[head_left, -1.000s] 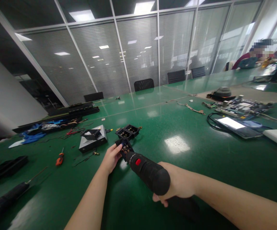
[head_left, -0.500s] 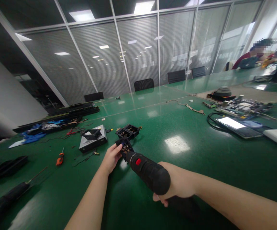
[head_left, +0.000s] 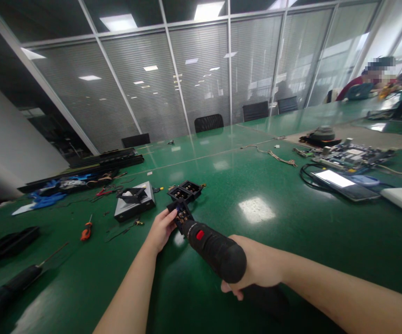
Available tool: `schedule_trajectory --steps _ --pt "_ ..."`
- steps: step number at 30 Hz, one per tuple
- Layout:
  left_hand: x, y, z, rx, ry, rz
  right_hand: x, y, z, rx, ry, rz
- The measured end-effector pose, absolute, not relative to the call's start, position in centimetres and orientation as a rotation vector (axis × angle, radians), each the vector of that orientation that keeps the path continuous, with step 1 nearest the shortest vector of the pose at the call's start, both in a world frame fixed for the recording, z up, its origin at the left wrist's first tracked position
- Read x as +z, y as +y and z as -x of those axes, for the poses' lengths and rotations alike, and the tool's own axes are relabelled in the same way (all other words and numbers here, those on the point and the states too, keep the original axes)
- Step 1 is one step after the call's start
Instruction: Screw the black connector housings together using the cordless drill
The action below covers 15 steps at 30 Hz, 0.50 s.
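My right hand (head_left: 248, 264) is wrapped round the grip of a black cordless drill (head_left: 215, 250) with a red button. Its nose points away from me, down into a small black plastic housing (head_left: 180, 214) with brass-coloured parts inside. The drill hides the tip and where it meets the housing. On the housing's left side, my left hand (head_left: 164, 227) grips it with thumb and fingers. Just beyond lie similar black housings (head_left: 186, 190), joined or touching, also with brass-coloured parts.
Left of my hands are a grey box (head_left: 134, 204), an orange screwdriver (head_left: 87, 231) and a black power tool (head_left: 11, 290). Rightward lie a phone-like device (head_left: 343, 183), a circuit board (head_left: 354, 153) and a cable (head_left: 274, 155). A person (head_left: 354, 88) sits at the far right.
Almost nothing differs. Both hands, the drill and the housing keep the same positions; the whole view has shifted very slightly.
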State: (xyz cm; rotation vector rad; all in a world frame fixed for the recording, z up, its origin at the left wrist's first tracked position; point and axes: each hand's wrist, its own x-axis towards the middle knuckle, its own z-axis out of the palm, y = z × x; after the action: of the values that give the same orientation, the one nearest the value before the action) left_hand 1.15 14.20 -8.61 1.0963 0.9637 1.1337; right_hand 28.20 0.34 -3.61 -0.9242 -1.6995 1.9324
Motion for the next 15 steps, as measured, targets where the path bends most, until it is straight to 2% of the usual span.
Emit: schedule_trajectory --steps 15 --pt "-8.9 14.41 -0.98 1.128 0.955 -1.085 -3.76 0.35 -28.2 1.937 -1.703 0.927"
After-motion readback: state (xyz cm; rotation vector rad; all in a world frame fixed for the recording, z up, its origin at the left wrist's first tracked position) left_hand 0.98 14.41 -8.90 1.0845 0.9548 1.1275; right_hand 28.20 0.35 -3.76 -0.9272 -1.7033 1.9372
